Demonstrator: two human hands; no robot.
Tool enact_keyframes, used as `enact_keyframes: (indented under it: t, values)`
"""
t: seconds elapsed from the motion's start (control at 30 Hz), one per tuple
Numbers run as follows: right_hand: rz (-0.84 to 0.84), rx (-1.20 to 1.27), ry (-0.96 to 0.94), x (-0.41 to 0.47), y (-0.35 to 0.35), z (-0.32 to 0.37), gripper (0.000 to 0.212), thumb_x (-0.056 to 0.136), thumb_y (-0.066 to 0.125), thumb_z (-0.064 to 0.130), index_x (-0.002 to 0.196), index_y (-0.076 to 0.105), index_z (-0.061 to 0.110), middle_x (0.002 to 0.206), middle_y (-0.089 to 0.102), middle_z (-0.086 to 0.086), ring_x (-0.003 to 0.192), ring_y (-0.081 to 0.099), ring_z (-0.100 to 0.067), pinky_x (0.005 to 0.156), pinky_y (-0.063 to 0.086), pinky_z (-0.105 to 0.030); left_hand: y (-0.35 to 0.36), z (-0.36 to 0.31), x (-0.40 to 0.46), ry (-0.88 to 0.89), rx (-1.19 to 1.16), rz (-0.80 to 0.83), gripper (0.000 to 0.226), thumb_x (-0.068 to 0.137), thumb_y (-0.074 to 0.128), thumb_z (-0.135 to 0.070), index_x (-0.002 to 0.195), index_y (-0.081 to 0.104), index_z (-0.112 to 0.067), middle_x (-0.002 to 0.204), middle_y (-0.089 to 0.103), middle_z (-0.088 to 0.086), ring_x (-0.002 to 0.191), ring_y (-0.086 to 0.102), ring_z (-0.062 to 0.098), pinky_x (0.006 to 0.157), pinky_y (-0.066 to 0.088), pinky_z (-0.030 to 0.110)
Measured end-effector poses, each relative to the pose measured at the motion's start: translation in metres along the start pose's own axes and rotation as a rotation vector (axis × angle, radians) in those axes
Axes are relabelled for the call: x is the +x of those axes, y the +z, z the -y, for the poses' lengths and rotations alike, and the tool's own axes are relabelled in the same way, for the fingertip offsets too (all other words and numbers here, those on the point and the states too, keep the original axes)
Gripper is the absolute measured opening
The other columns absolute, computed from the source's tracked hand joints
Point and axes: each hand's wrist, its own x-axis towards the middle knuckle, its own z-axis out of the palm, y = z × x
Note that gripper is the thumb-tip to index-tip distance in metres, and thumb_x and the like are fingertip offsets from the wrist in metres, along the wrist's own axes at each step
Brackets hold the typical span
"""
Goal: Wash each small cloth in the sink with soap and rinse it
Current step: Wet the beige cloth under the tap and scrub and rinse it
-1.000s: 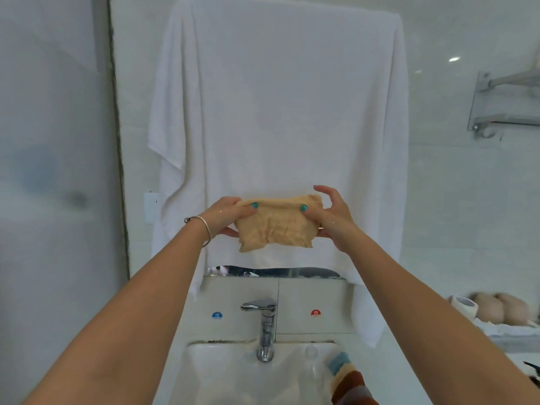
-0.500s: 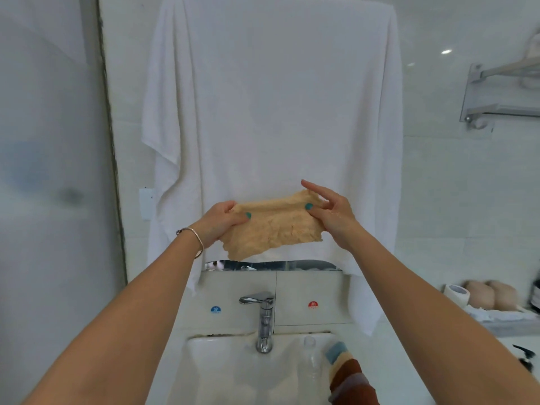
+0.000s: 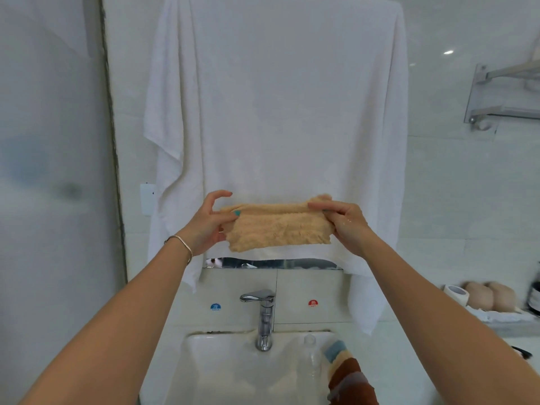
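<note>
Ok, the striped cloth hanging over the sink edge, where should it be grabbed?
Pinch the striped cloth at its upper light-blue end, coming down from above on the sink's right rim. That end lies highest and exposed; the rest trails out of view. Both hands are occupied with the tan cloth.

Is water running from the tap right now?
No: nothing streams from the faucet into the sink, and both hands hold the tan cloth stretched out high above it.
</note>
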Motion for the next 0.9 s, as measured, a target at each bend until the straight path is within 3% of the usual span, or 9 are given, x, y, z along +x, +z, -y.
enact_keyframes:
  t: [0.07,0.13,0.27,0.33,0.43,0.5,0.6,0.7,0.9]
  values:
    - [-0.022,-0.038,0.042,-0.003,0.004,0.003,0.046,0.097,0.040,-0.007,0.089,0.078,0.018,0.104,0.070,0.003,0.095,0.067,-0.019,0.068,0.054,-0.026,0.001,0.002,-0.002,0.044,0.017,-0.108,0.036,0.088,0.067,-0.005,0.115,0.053,-0.024,0.073,0.056,0.011,0.058,0.053,0.017,0.051,0.050,0.027]
    - [-0.021,-0.057,0.084,-0.004,0.008,0.004,0.044,0.097,0.039,-0.005,0.092,0.077,0.017,0.105,0.068,0.011,0.090,0.065,-0.014,0.060,0.054,-0.026,0.003,0.005,-0.001,0.098,0.016,-0.224,0.026,0.086,0.070,-0.007,0.106,0.060,-0.021,0.072,0.057,0.012,0.055,0.053,0.016,0.045,0.046,0.023]
    - [-0.024,-0.141,0.077,-0.005,0.015,-0.001,0.046,0.099,0.032,0.001,0.104,0.074,0.019,0.113,0.062,0.020,0.091,0.059,-0.005,0.057,0.051,-0.025,0.005,0.010,0.001,0.119,0.041,-0.316,0.043,0.094,0.055,-0.006,0.123,0.062,-0.037,0.074,0.061,-0.001,0.060,0.052,0.009,0.054,0.050,0.020]
    - [-0.023,-0.155,0.064,-0.005,0.019,-0.005,0.046,0.100,0.030,0.002,0.105,0.073,0.018,0.115,0.061,0.020,0.092,0.058,-0.005,0.057,0.049,-0.024,0.006,0.010,-0.001,0.100,0.096,-0.318,0.040,0.096,0.046,-0.003,0.120,0.067,-0.027,0.081,0.062,-0.002,0.063,0.053,0.009,0.053,0.047,0.017]
    - [-0.035,-0.028,0.138,-0.003,0.025,-0.007,0.041,0.099,0.036,0.004,0.106,0.074,0.019,0.113,0.064,0.016,0.094,0.059,-0.010,0.062,0.050,-0.025,0.006,0.008,-0.003,0.021,-0.012,-0.249,0.038,0.096,0.040,-0.002,0.101,0.075,-0.017,0.095,0.068,0.007,0.078,0.062,0.016,0.053,0.050,0.022]
    - [0.001,0.060,0.196,-0.002,0.025,-0.008,0.034,0.096,0.045,0.006,0.113,0.071,0.020,0.121,0.060,0.010,0.096,0.059,-0.014,0.064,0.051,-0.026,0.004,0.008,-0.002,-0.035,-0.130,-0.169,0.029,0.097,0.047,-0.008,0.108,0.072,-0.017,0.102,0.068,0.003,0.089,0.062,0.018,0.062,0.052,0.027]
    - [0.081,0.054,0.206,-0.003,0.019,-0.012,0.042,0.091,0.057,-0.001,0.127,0.063,0.020,0.128,0.049,0.003,0.087,0.061,-0.016,0.060,0.052,-0.024,-0.005,0.012,0.001,0.003,-0.026,-0.066,0.033,0.092,0.063,-0.012,0.124,0.065,-0.022,0.117,0.061,-0.004,0.103,0.061,0.014,0.071,0.055,0.025]
    - [0.113,0.099,0.226,-0.007,0.011,-0.016,0.050,0.089,0.056,-0.010,0.129,0.061,0.018,0.128,0.045,0.002,0.081,0.055,-0.016,0.063,0.049,-0.025,-0.011,0.019,0.000,0.033,-0.021,0.059,0.045,0.089,0.063,0.000,0.128,0.061,-0.022,0.125,0.056,-0.003,0.106,0.060,0.011,0.077,0.053,0.018]
    - [0.090,0.199,0.239,-0.032,-0.002,-0.030,0.054,0.086,0.054,-0.013,0.129,0.063,0.018,0.132,0.046,0.006,0.080,0.053,-0.015,0.063,0.049,-0.026,-0.005,0.038,-0.005,0.009,0.011,0.148,0.034,0.090,0.060,0.000,0.113,0.069,-0.023,0.127,0.057,-0.005,0.101,0.062,0.007,0.076,0.053,0.019]
